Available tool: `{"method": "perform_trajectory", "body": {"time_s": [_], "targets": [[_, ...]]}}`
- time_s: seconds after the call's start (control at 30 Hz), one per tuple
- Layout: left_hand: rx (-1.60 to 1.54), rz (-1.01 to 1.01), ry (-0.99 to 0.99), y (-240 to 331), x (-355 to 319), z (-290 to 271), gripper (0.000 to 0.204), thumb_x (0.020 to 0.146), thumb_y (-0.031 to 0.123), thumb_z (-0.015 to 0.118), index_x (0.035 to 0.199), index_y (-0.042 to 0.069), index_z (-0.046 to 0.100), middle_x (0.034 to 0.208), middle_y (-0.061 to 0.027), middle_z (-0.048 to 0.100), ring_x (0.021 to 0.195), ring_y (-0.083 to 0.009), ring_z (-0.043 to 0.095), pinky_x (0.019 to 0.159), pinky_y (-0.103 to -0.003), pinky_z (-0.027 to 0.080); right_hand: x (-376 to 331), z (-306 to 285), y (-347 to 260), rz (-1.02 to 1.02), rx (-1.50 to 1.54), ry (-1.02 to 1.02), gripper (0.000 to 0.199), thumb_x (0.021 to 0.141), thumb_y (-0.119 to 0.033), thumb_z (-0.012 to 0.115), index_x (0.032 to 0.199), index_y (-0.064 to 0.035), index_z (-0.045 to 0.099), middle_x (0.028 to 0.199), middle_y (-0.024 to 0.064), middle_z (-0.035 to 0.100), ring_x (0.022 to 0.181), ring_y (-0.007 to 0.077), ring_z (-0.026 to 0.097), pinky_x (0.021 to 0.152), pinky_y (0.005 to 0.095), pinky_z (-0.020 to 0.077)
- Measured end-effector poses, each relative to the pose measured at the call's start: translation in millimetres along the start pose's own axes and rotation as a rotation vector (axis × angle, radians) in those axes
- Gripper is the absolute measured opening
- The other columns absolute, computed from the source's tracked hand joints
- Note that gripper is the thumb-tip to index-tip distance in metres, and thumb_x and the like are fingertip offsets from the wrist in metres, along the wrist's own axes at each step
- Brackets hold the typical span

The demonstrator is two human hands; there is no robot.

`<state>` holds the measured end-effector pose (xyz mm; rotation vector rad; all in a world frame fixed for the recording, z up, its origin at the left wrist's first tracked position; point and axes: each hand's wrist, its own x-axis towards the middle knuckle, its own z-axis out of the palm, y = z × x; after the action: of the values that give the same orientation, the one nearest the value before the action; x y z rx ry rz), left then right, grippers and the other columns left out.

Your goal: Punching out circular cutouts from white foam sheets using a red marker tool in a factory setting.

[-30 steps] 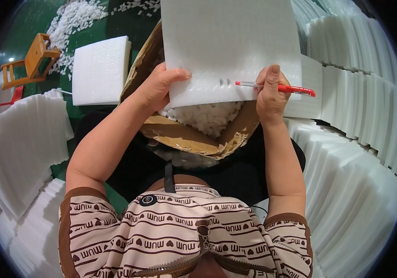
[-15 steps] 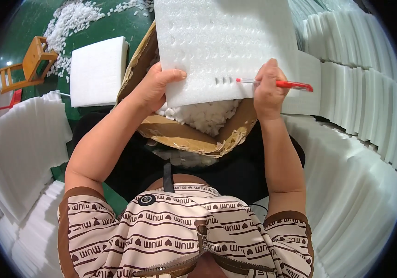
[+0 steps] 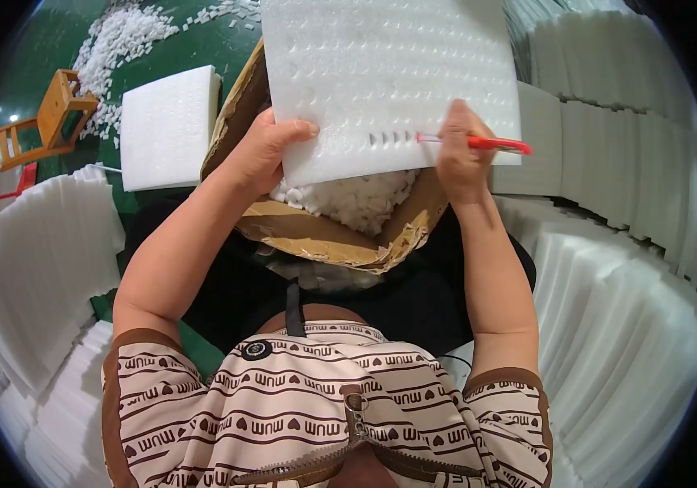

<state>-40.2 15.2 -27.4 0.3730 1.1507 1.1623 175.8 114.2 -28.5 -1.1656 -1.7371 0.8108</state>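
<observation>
A white foam sheet with rows of small cuts lies tilted above an open cardboard box. My left hand grips its near left edge, thumb on top and fingers hidden beneath. In my right hand is a red pen with a clear barrel, its red tip against the sheet. Several dark slots form a short row just left of the tip. Small white foam pieces fill the box below the sheet.
Stacked white foam sheets stand at the right and left. Another foam stack rests on the green floor left of the box. Beyond it are a small wooden chair and a heap of loose foam bits.
One more dark slot shows in the row. The sheet has shifted slightly left with my left hand, and my right hand with the pen has moved a little left too.
</observation>
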Motion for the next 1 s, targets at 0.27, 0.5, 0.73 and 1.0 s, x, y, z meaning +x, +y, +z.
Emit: {"method": "perform_trajectory", "body": {"time_s": [0.27, 0.5, 0.73, 1.0], "targets": [[-0.012, -0.019, 0.008, -2.0, 4.5, -7.9, 0.055, 0.071, 0.012, 0.06, 0.12, -0.007, 0.044, 0.107, -0.025, 0.054, 0.096, -0.033, 0.054, 0.084, -0.043, 0.045, 10.3, -11.3, 0.8, 0.312, 0.408, -0.037, 0.04, 0.096, -0.017, 0.041, 0.057, -0.0091, 0.041, 0.053, -0.0005, 0.038, 0.049, 0.0103, 0.032, 0.048, 0.0265, 0.0313], [0.02, -0.008, -0.014, 0.0, 0.7, -4.2, 0.054, 0.072, 0.013, 0.06, 0.12, -0.006, 0.044, 0.107, -0.0241, 0.055, 0.096, -0.0327, 0.054, 0.085, -0.042, 0.045, 13.5, -15.5, -6.8, 0.439, 0.654, 0.082, 0.04, 0.096, -0.019, 0.043, 0.057, -0.0091, 0.041, 0.054, -0.0012, 0.038, 0.05, 0.0094, 0.032, 0.049, 0.0251, 0.0317], [0.019, 0.009, -0.024, -6.2, 0.5, -6.3, 0.055, 0.071, 0.01, 0.061, 0.121, -0.004, 0.043, 0.105, -0.0233, 0.056, 0.089, -0.0308, 0.058, 0.079, -0.039, 0.048, 15.5, -15.0, -3.7, 0.425, 0.625, 0.043, 0.039, 0.096, -0.02, 0.044, 0.059, -0.0076, 0.041, 0.058, -0.0001, 0.041, 0.052, 0.0098, 0.033, 0.05, 0.025, 0.0316], [-0.028, -0.015, -0.032, -7.2, 1.6, -4.4, 0.054, 0.071, 0.009, 0.061, 0.121, -0.005, 0.044, 0.106, -0.0228, 0.057, 0.089, -0.0299, 0.058, 0.079, -0.039, 0.049, 12.8, 11.6, 10.8, -0.043, 0.23, -0.062, 0.037, 0.095, -0.018, 0.043, 0.06, -0.006, 0.041, 0.06, 0.0001, 0.043, 0.054, 0.0104, 0.035, 0.051, 0.0258, 0.0309]]}}
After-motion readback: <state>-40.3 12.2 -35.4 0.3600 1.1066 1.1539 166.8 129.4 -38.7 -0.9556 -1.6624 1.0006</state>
